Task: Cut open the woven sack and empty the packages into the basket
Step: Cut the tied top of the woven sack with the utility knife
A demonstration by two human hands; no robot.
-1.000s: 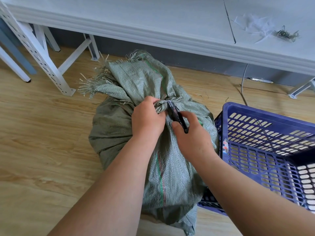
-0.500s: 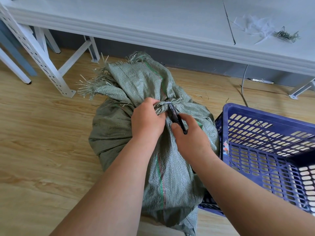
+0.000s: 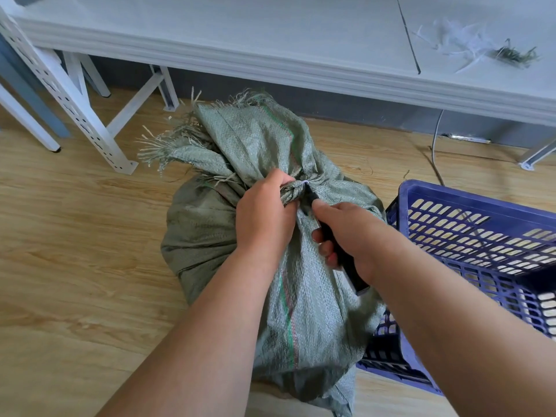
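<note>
Hands grip sack neck [image 3: 293,192] and knife [image 3: 346,260].

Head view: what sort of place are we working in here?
Probably a parcel-sorting or stockroom workspace, not a home. A tied woven sack sits on the wood-look floor beside a blue plastic basket, under a long white workbench on perforated metal legs with cut fibre scraps on top.
</note>
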